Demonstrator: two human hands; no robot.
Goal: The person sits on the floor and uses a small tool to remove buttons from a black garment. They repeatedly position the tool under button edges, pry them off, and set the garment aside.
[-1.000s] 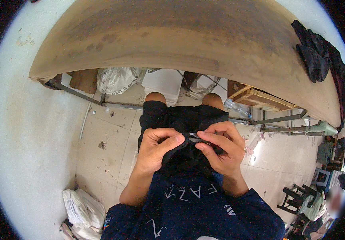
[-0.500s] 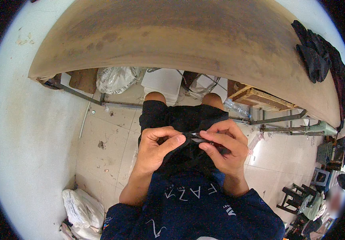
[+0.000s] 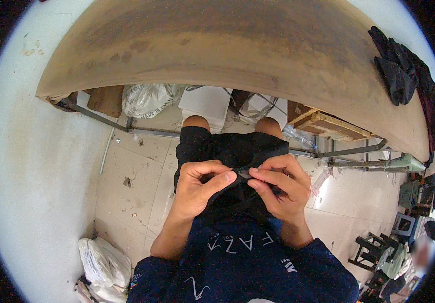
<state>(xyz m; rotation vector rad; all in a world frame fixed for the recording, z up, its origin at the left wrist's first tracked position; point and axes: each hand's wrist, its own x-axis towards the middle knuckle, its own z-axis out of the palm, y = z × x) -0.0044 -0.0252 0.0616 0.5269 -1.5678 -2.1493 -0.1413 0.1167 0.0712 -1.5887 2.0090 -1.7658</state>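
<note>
Above my lap, my left hand (image 3: 197,186) pinches the edge of a black piece of cloth (image 3: 236,174) between thumb and forefinger. My right hand (image 3: 284,186) is close beside it, thumb and fingers pressed on a small dark grey piece (image 3: 244,174) with a pale glint. Only a short gap separates the two sets of fingertips. The cloth blends with my black shorts (image 3: 227,144), so its outline is hard to follow. Whether the grey piece is part of the cloth or a separate thing, I cannot tell.
A wide table with a brown cloth cover (image 3: 202,50) arches ahead of my knees. Black garments (image 3: 396,76) lie at its right end. Beneath it are a plastic bag (image 3: 149,100), white stacked sheets (image 3: 205,105) and a wooden crate (image 3: 328,125). White sacks (image 3: 104,265) sit at lower left.
My right fingertips have shifted slightly left, closer to the left ones, and the grey piece between them now shows at a different angle. My left hand has barely moved.
</note>
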